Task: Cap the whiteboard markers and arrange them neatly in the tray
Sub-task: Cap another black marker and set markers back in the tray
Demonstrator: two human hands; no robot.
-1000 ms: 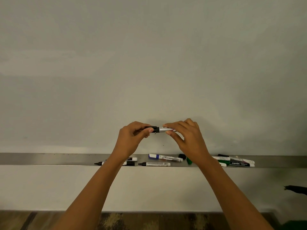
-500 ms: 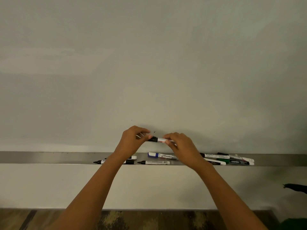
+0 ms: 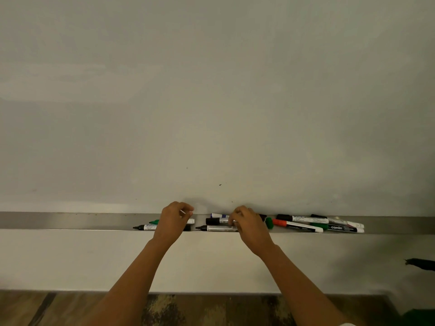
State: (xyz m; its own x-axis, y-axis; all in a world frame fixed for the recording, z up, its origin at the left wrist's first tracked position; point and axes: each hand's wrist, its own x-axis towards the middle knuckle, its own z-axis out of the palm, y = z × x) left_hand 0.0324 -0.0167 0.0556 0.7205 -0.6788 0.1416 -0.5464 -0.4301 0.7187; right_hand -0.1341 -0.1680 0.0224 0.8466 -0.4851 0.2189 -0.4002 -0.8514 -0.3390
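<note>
Several markers [image 3: 296, 226] lay jumbled in the tray [image 3: 70, 221], at least two uncapped, so most remained as our right hand [image 3: 247, 225] pinched a capped black one [image 3: 216, 221] and the left [image 3: 173, 220] curled, seemingly empty.

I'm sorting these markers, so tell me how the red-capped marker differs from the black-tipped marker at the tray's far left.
The red-capped white marker has its cap on; the black-tipped white marker at the far left shows a bare nib. The red-capped one lies right of both hands, slanted and against other markers; the black-tipped one lies left of the left hand, along the metal tray's front edge. Both have white barrels and lie flat.
</note>
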